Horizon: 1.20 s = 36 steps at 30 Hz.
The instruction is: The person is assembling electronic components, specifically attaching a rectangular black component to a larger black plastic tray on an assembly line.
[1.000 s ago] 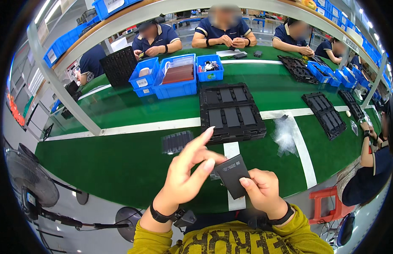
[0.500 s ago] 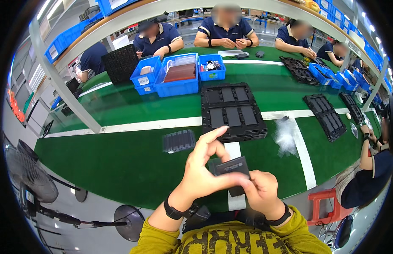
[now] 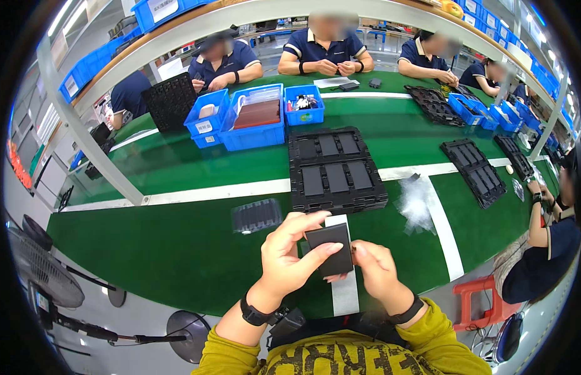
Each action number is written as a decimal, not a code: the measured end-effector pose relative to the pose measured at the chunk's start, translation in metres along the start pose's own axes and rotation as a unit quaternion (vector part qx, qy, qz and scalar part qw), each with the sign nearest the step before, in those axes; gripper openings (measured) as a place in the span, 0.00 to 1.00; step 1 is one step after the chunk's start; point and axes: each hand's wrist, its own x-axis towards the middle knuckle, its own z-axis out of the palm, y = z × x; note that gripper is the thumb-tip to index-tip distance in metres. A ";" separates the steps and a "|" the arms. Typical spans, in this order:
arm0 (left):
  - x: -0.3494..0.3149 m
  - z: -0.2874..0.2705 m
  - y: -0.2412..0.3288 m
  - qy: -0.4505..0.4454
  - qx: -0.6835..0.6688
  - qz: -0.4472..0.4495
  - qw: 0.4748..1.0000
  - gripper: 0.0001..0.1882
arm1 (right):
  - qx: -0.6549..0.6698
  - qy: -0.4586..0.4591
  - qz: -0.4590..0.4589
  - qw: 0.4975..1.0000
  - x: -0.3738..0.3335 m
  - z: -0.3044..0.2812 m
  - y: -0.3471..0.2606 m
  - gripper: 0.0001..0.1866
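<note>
My left hand (image 3: 284,256) grips a flat black rectangular block (image 3: 339,262), its thumb across the plain face and its fingers behind. The block is held nearly upright above the near edge of the table. At the block's right edge, my right hand (image 3: 379,272) is closed in a pinch. A tiny dark bit shows at those fingertips, too small to name. Just beyond the hands sits a stack of black trays (image 3: 340,204) with flat dark pieces in its pockets. A clear plastic pack with dark strips (image 3: 256,215) lies to the left of the stack.
Clear plastic film pieces (image 3: 416,206) lie right of the stack. Farther right is another black tray (image 3: 475,173). Blue bins (image 3: 256,136) stand at the back left, below a shelf frame (image 3: 93,131). Co-workers sit across the table and at the right. A fan (image 3: 43,269) stands at left.
The block has turned: its printed face showed before, a plain face shows now. My right thumb has left the front of the block, and the right fingertips are now at its edge.
</note>
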 end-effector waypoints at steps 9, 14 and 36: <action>0.026 -0.022 0.014 -0.134 0.121 -0.020 0.983 0.19 | -0.246 -0.012 -0.152 0.957 0.001 0.005 -0.004 0.04; 0.034 -0.034 0.013 -0.223 0.097 -0.064 0.968 0.31 | -0.192 0.020 -0.100 0.976 -0.001 0.011 0.005 0.05; -0.051 -0.041 -0.073 -0.288 0.418 -0.041 0.861 0.33 | -0.288 0.120 0.207 0.927 0.251 -0.069 0.053 0.08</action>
